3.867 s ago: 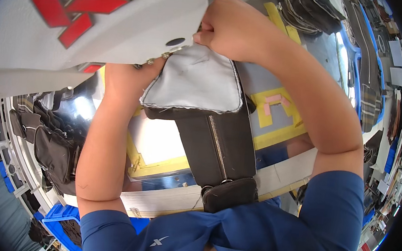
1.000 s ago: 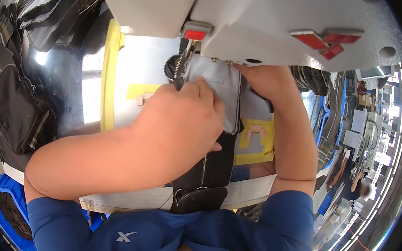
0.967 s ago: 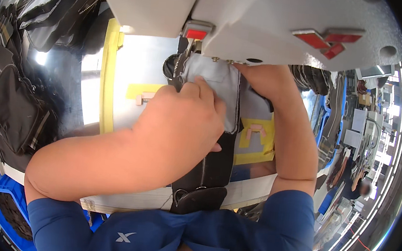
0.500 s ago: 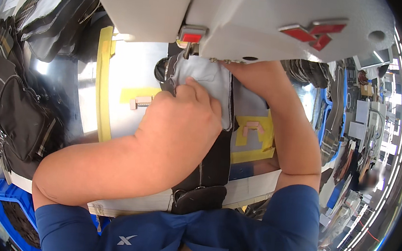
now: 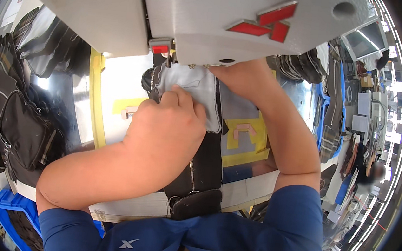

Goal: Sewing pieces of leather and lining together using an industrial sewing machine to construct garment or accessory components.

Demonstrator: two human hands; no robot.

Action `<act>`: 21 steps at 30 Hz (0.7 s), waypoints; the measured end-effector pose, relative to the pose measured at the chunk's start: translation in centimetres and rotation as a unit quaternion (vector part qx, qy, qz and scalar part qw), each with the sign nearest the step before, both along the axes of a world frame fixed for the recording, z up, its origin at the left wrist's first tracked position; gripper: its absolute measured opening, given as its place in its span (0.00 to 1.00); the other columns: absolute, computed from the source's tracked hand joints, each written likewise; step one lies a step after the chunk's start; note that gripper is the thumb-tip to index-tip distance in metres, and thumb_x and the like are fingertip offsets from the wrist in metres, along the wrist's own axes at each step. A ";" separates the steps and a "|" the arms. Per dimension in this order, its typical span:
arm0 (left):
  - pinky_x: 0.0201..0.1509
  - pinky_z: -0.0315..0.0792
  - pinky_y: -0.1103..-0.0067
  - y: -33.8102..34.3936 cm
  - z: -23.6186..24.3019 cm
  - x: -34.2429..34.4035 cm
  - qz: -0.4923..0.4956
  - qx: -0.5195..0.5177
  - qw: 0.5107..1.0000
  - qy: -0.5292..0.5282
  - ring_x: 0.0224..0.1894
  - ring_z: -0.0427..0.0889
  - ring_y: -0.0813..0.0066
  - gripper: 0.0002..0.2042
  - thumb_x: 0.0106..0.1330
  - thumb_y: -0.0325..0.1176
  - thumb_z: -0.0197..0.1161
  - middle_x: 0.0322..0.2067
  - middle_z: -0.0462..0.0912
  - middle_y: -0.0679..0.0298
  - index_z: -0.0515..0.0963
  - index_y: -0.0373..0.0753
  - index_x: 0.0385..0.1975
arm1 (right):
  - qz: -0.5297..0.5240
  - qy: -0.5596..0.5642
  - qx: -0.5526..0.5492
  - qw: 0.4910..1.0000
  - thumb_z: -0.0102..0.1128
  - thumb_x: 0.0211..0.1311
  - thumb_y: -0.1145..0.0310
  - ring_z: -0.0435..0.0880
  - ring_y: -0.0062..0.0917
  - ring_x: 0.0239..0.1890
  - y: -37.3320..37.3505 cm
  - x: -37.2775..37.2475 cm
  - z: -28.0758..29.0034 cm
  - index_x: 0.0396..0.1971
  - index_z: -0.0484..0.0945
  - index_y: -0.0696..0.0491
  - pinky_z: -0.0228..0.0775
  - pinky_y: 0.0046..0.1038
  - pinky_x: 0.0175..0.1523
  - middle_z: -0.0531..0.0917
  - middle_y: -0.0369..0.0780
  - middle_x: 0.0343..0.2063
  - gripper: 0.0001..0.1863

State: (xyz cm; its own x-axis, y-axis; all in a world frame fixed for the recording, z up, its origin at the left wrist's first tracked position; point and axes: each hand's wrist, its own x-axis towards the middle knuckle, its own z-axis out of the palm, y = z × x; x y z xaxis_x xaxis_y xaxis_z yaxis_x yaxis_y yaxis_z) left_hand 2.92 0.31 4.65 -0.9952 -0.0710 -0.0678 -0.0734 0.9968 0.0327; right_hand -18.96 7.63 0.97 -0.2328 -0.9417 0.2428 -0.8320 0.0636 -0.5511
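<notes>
The left grip (image 5: pixel 168 122), fingers curled, rests on the grey lining (image 5: pixel 194 83) that spreads just beyond its knuckles, seemingly to hold it flat; I cannot tell whether it pinches cloth. The right grip (image 5: pixel 240 77), by the lining's far right edge, perhaps guides it; the machine head (image 5: pixel 200 31) hides its fingers, so its state is unclear.

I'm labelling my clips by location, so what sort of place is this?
Probably a sewing workshop: a bulky light-grey machine head overhangs a pale-grey rectangular fabric panel, and what looks like a black zippered fabric bag lies at the left.
</notes>
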 end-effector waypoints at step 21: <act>0.33 0.84 0.74 -0.3 1.8 -0.7 -0.024 -0.009 0.996 -0.086 0.44 0.86 0.67 0.32 0.49 0.56 0.82 0.37 0.82 0.59 0.81 0.34 0.41 | -0.094 -0.044 0.064 0.993 0.65 0.54 0.61 0.87 0.52 0.41 -0.7 0.0 -1.2 0.37 0.89 0.51 0.81 0.46 0.46 0.89 0.49 0.34 0.14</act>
State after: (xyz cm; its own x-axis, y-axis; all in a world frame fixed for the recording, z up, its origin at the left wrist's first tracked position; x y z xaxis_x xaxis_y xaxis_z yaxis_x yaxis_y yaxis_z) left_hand 2.22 0.01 6.49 -0.9713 -0.0262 -0.2364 -0.0283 0.9996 0.0054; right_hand -18.99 6.93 -0.24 -0.4218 -0.9017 0.0948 -0.7485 0.2873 -0.5977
